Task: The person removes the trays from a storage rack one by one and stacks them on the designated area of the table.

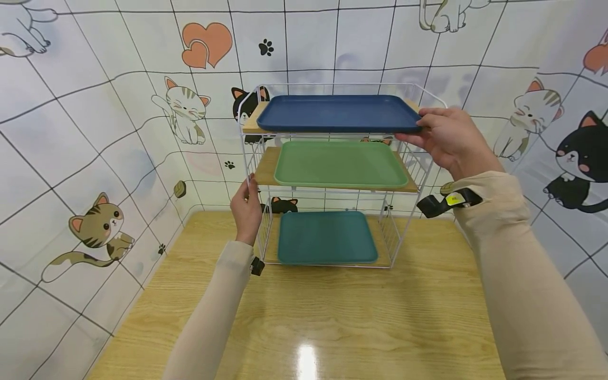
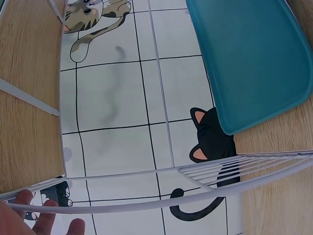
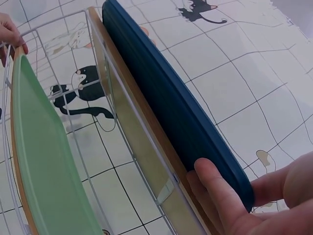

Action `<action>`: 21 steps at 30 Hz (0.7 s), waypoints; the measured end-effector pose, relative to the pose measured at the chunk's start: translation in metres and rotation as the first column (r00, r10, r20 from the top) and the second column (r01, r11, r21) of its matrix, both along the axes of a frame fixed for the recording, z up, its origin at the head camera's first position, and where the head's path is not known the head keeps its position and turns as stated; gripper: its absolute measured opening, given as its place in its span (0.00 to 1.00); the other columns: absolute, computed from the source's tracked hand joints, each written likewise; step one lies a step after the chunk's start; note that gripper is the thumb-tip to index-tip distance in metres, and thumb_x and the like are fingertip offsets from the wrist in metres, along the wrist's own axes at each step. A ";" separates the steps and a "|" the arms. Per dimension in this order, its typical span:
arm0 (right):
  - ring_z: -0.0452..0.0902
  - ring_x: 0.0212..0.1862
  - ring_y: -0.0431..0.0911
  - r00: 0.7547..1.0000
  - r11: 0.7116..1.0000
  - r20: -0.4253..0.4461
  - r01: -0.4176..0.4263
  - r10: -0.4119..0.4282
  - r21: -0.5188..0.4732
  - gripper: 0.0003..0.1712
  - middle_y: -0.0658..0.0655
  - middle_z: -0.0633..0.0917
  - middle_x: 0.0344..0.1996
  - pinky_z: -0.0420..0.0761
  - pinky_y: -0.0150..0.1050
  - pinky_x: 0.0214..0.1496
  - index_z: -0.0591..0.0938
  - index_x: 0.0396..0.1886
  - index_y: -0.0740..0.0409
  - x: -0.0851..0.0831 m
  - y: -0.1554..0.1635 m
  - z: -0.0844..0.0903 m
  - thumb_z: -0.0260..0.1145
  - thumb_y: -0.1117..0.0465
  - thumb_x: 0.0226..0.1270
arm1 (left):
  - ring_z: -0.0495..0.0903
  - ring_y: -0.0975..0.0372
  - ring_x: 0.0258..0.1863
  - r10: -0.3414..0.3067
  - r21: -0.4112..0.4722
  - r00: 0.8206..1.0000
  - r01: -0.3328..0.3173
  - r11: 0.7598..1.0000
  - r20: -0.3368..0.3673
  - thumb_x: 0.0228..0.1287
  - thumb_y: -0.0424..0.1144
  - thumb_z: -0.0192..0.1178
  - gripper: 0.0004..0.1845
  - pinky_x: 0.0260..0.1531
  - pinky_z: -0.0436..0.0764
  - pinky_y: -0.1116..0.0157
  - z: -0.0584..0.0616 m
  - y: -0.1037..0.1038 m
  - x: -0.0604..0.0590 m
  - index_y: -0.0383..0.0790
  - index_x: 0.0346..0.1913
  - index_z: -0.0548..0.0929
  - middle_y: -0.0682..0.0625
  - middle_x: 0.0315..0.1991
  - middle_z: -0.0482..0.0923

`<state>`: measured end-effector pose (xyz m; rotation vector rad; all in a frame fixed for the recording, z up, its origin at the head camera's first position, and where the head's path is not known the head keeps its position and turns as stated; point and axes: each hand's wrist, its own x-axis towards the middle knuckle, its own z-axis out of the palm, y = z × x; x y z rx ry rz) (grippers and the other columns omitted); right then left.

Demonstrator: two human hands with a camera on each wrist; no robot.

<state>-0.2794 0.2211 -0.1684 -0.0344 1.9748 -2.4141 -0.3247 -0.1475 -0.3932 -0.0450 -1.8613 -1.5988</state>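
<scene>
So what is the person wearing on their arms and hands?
Both arms are in long, snug beige sleeves that reach the wrists. The left hand and right hand are bare, with no gloves or rings showing. A small black camera unit on a strap sits at the left wrist. The right wrist carries a black strap with a yellow label.

White tiled walls (image 1: 95, 132) printed with cartoon cats and hearts are surrounding a wooden table (image 1: 309, 316); light is glaring at six o'clock.
</scene>
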 end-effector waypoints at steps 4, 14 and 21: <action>0.59 0.78 0.47 1.000 1.000 -0.010 0.007 -0.007 -0.012 0.36 0.52 0.53 0.82 0.84 0.32 0.50 0.44 0.84 0.54 0.003 0.000 0.000 0.39 0.71 0.82 | 0.82 0.48 0.57 0.001 -0.003 1.000 -0.001 1.000 -0.009 0.82 0.47 0.51 0.21 0.60 0.76 0.49 0.000 0.000 0.000 0.41 0.66 0.82 0.39 0.58 0.84; 0.60 0.78 0.47 0.999 0.997 -0.028 0.045 -0.047 -0.067 0.37 0.51 0.51 0.82 0.83 0.34 0.53 0.45 0.84 0.50 0.012 -0.001 -0.001 0.42 0.70 0.82 | 0.82 0.49 0.56 -0.010 -0.008 1.000 0.010 1.000 0.000 0.82 0.51 0.50 0.23 0.59 0.77 0.49 0.001 0.000 0.001 0.41 0.67 0.81 0.40 0.58 0.84; 0.63 0.77 0.50 0.997 0.995 -0.044 0.056 -0.060 -0.080 0.36 0.52 0.52 0.82 0.83 0.35 0.52 0.50 0.84 0.52 0.020 0.002 -0.004 0.45 0.70 0.82 | 0.82 0.50 0.58 -0.007 0.002 1.000 0.007 1.000 -0.001 0.82 0.50 0.50 0.23 0.61 0.76 0.50 0.001 0.000 0.001 0.41 0.67 0.81 0.40 0.59 0.83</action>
